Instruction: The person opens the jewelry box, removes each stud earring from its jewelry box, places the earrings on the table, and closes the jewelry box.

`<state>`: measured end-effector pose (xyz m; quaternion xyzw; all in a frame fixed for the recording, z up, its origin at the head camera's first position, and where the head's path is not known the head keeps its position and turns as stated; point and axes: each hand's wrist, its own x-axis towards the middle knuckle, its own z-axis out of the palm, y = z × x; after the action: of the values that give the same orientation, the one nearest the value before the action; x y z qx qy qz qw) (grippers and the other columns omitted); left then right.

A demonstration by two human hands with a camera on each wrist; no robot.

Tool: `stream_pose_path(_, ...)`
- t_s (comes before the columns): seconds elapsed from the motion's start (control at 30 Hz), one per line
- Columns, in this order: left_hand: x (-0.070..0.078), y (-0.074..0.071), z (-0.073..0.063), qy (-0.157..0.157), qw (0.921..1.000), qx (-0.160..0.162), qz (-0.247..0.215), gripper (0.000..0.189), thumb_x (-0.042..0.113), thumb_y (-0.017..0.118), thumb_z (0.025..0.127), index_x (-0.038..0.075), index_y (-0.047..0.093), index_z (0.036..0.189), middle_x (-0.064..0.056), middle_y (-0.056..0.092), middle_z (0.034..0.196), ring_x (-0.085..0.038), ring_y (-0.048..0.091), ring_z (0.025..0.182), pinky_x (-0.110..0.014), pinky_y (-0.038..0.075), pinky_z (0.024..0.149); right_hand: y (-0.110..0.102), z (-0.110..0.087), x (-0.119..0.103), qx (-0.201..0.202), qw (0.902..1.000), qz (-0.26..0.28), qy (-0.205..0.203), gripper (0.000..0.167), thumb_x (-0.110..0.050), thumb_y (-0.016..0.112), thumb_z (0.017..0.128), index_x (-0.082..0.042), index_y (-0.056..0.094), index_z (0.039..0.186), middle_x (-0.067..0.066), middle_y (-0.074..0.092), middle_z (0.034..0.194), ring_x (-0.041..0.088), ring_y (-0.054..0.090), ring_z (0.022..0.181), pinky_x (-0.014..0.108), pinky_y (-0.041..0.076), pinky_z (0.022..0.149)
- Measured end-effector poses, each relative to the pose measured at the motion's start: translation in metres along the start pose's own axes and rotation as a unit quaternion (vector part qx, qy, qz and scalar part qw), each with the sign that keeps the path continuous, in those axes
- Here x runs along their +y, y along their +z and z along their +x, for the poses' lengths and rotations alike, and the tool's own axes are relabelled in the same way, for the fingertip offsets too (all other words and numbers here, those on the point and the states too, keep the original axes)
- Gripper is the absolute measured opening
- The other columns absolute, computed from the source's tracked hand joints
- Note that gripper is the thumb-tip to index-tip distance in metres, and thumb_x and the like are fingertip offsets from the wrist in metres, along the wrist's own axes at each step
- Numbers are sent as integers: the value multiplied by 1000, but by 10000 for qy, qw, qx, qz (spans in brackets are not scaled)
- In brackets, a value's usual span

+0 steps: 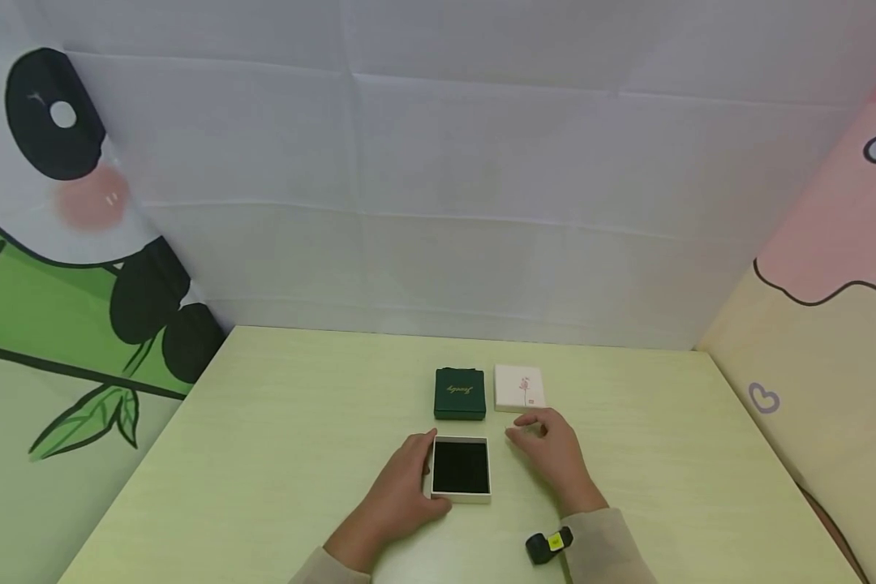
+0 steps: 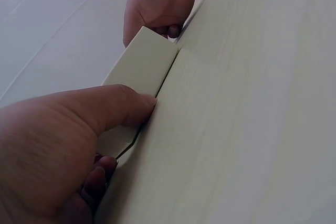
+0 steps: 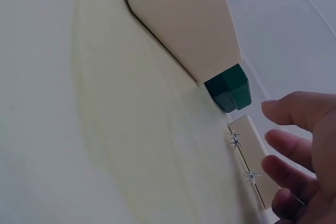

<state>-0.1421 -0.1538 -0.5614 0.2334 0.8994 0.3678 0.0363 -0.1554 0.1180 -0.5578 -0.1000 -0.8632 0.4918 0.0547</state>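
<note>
My left hand [image 1: 401, 496] holds a white open-topped box [image 1: 461, 499] with a black inside by its left side. Its thumb lies along the near wall, also seen in the left wrist view. My right hand [image 1: 551, 454] hovers just right of the box, fingers loosely bent. In the right wrist view a gap separates thumb and fingers, with nothing visible between them. Beyond them is a flat white box or lid [image 1: 518, 385] printed with a pink flower. Two small starburst-shaped pieces, one nearer the green box [image 3: 234, 140] and another lower down [image 3: 251, 176], appear beside its edge.
A dark green box [image 1: 460, 395] with gold lettering stands behind the open box, left of the flower-printed one. They are all on a pale wood-grain table [image 1: 299, 422]. A white sheet backs the table, and patterned panels flank it. A black device [image 1: 543, 545] is at the right wrist.
</note>
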Motion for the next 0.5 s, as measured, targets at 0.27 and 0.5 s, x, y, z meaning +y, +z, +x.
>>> stream_pose_path(0.27, 0, 0, 2, -65, 10000, -45, 11, 97, 23, 85, 74, -1, 37, 155, 5, 48, 111, -11, 50, 96, -35, 44, 86, -6, 2, 0, 27, 10000, -5, -8, 27, -31, 80, 89, -16, 73, 110, 4, 60, 116, 24, 49, 100, 39, 42, 82)
stream_pose_path(0.5, 0, 1, 1, -74, 10000, -27, -9, 99, 24, 86, 72, -1, 38, 155, 4, 49, 113, -12, 49, 96, -36, 44, 85, -23, 5, -4, 190, 9995, -64, -227, 34, -29, 79, 91, -12, 71, 119, 7, 57, 106, 21, 45, 82, 33, 39, 67)
